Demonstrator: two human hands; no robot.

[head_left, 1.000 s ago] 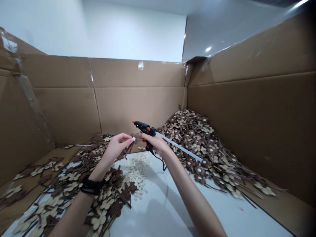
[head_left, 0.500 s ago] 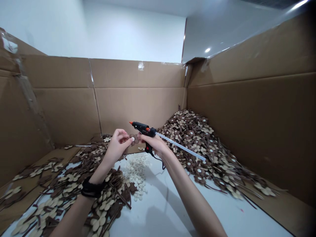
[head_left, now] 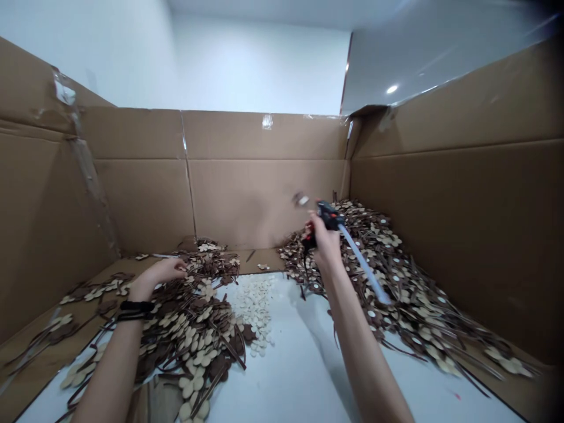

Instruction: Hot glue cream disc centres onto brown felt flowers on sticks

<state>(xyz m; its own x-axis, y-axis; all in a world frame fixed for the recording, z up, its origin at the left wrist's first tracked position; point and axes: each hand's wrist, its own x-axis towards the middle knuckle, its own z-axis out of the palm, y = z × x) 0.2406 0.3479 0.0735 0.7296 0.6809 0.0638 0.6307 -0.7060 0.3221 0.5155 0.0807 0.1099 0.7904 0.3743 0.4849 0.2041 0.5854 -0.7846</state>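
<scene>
My right hand is closed around the handle of a black hot glue gun, with a long clear glue stick out of its back. Just left of the gun a blurred brown piece with a white dot is in the air, seemingly apart from my fingers. On the left, my left hand rests at a pile of brown and beige flower-shaped pieces with thin strips. Its fingers are curled down; what they pinch, if anything, cannot be made out.
A second heap of flower pieces, many with white dots, lies against the right cardboard wall. Small white discs are scattered on the white tabletop. Cardboard also walls the back and left.
My hands have parted. The left let go of the brown flower and moved left to the pile; the right carried the glue gun rightward, and the flower is now in the air, blurred.
</scene>
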